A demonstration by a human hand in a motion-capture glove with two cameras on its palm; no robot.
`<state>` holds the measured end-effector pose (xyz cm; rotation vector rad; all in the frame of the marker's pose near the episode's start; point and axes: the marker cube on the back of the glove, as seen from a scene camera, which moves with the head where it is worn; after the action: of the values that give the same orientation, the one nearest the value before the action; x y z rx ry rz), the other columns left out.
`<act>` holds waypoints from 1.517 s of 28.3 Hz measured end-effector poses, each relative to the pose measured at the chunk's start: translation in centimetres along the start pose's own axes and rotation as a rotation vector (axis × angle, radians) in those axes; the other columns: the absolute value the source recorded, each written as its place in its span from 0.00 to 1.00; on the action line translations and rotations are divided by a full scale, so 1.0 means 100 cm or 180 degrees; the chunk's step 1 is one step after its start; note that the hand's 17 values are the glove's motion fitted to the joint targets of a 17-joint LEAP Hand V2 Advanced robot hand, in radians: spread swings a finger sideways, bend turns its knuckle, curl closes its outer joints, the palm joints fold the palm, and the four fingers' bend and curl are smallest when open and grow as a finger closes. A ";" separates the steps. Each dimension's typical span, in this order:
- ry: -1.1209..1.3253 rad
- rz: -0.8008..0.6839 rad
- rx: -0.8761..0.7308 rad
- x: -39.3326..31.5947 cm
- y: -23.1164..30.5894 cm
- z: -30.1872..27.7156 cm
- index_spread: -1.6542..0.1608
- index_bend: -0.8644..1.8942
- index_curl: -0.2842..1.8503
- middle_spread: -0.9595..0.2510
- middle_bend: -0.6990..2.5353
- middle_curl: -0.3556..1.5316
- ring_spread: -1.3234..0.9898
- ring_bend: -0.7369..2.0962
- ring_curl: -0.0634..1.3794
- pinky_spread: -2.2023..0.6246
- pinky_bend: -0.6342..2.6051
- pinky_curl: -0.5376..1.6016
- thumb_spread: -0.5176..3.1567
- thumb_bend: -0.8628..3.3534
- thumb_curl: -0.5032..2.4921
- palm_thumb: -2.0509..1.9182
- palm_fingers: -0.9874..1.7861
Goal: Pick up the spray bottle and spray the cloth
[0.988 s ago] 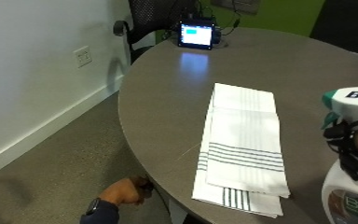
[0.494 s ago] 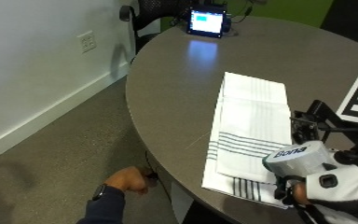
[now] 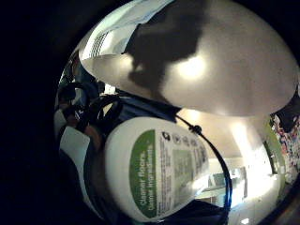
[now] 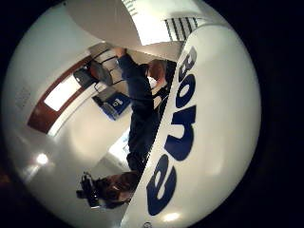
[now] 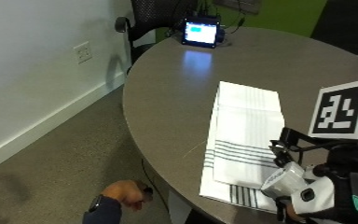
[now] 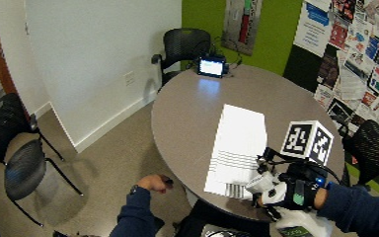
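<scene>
We see the right hand (image 5: 328,196) with its fingers wrapped round the spray bottle (image 5: 282,177) at the table's (image 5: 167,98) near right edge, nozzle tilted over the near end of the striped cloth (image 5: 244,135), which lies flat.

White wall (image 5: 36,70), grey carpet (image 5: 61,172)
</scene>
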<state>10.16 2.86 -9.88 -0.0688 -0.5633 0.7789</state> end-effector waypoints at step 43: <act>-0.0137 -0.1102 -0.0454 -0.063 0.024 -0.002 0.74 0.38 0.43 0.65 0.43 0.48 0.47 0.52 0.37 0.68 0.34 0.44 0.27 0.20 0.43 0.77 0.84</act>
<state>5.14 0.31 -13.49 -0.0835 -0.6504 0.4039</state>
